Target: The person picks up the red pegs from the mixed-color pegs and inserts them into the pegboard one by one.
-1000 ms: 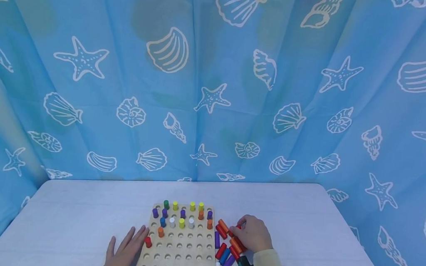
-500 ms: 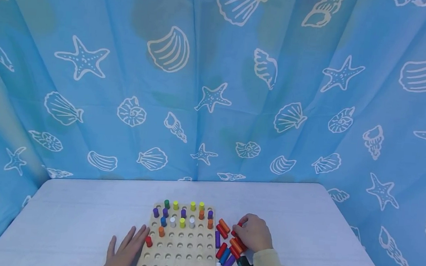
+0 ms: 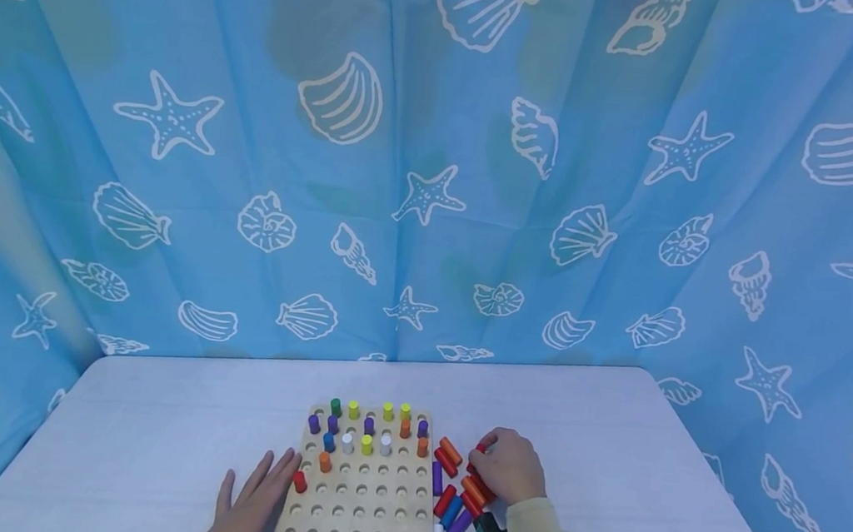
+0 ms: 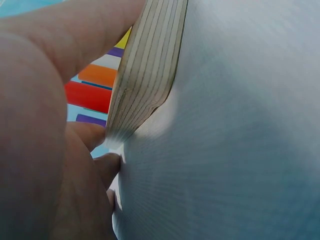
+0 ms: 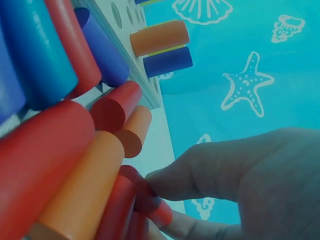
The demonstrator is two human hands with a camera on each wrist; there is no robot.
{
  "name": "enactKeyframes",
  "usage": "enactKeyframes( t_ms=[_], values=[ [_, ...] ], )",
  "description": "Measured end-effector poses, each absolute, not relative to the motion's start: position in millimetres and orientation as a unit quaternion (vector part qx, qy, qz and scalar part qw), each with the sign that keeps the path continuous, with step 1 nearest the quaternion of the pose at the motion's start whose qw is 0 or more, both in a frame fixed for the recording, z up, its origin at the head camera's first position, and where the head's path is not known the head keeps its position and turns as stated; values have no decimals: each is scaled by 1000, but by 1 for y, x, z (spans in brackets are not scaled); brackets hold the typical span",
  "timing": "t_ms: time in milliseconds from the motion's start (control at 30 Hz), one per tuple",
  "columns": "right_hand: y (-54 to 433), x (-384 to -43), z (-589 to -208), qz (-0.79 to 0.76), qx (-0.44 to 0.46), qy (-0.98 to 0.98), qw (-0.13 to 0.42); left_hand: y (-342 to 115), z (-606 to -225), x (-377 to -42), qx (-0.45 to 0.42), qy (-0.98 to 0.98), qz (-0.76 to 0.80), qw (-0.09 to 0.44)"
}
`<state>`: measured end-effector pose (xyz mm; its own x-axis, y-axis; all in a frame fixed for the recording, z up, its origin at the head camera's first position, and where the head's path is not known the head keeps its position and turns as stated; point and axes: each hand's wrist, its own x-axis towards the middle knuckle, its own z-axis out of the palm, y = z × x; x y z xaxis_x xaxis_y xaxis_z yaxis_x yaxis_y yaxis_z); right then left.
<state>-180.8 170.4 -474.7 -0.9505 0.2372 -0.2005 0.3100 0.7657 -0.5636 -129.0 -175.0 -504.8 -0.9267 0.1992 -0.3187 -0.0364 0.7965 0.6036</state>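
Left hand point(image 3: 253, 507) at 8 o'clock of the board point(image 3: 368, 524), thumb on the near corner, fingers straight — unchanged. Loose pegs point(image 3: 445, 501) at 3 to 4 o'clock. Right hand point(image 3: 512, 466) at 3 o'clock: within the last second its thumb and finger settle — now pinching a red peg point(image 5: 163, 212), singled out at the pile, outside the board.

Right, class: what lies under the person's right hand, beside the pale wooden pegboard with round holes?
The right hand pinches a red cylindrical peg, and more red pegs and an orange cylindrical peg show beside it. What the palm covers in the head view cannot be seen.
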Motion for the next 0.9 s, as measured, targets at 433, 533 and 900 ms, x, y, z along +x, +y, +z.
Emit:
enactKeyframes(
  t_ms=[433,533,900],
  values=[
    [173,-179,-469,-339,150,927,54,-177,-506,-132,51,927,318,189],
    [173,-179,-466,-349,152,924,50,-176,-506,-132,53,928,319,187],
    [167,-179,-461,-361,147,920,41,-177,-506,-131,45,926,321,194]
  ],
)
